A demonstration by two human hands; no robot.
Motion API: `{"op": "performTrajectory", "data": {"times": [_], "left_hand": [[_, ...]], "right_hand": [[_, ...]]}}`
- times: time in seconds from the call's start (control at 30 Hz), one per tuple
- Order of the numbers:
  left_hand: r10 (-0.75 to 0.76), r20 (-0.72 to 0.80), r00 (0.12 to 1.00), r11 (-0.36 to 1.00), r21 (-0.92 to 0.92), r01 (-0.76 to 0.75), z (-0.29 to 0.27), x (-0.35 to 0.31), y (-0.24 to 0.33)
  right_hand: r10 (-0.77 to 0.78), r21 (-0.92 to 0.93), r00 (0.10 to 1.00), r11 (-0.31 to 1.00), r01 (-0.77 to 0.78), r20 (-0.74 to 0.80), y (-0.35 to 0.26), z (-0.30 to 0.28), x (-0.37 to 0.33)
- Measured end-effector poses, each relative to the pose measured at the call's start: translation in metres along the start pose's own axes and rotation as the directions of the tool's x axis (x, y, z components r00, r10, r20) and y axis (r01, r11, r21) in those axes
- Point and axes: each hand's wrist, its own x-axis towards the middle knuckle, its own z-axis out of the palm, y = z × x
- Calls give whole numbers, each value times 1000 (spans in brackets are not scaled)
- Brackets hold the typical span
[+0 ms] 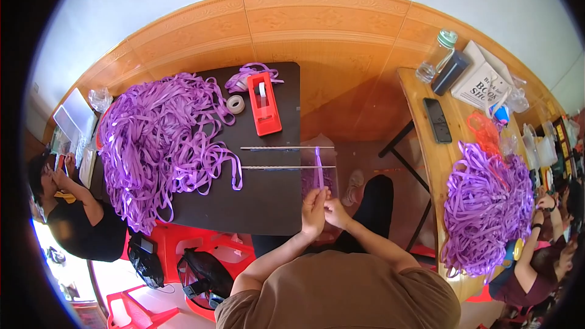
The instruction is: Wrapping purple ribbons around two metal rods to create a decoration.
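Two thin metal rods [274, 147] lie parallel across the dark table and jut past its right edge. A purple ribbon [319, 167] runs from the rods' free ends toward me, drawn narrow at my fingers. My left hand [313, 210] is closed on its near end. Pressed up beside it, my right hand [336, 212] is closed too, its fingertips at the same end of ribbon, partly hidden. Below the rods' ends, a see-through container [332, 190] with purple ribbon inside shows beside the table.
A big heap of purple ribbon [164, 140] covers the dark table's left, near a red tape dispenser [264, 113] and a tape roll [235, 105]. The wooden table [420, 100] at right bears another ribbon heap [487, 207], a phone [437, 120] and a bottle [439, 58]. People sit at both sides.
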Motion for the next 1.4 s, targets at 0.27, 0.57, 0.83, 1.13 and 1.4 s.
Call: {"op": "performTrajectory", "data": {"times": [0.27,0.57,0.83,1.13,1.4], "left_hand": [[-224,75,972,973,-39,227,-24,-28,-1],[-390,301,870,897,-89,433,-46,-55,24],[-378,298,876,911,-46,409,-75,-45,-7],[-458,222,860,887,47,460,-72,-24,-27],[-327,167,930,919,285,272,-94,-47,-44]], "right_hand": [[276,410,961,875,-256,12,-34,12,-30],[459,484,869,812,-326,-185,28,26,-28],[270,109,961,959,-262,-60,12,19,-27],[464,375,849,762,-528,254,-2,18,-61],[573,371,712,608,-702,407,-8,9,-61]]}}
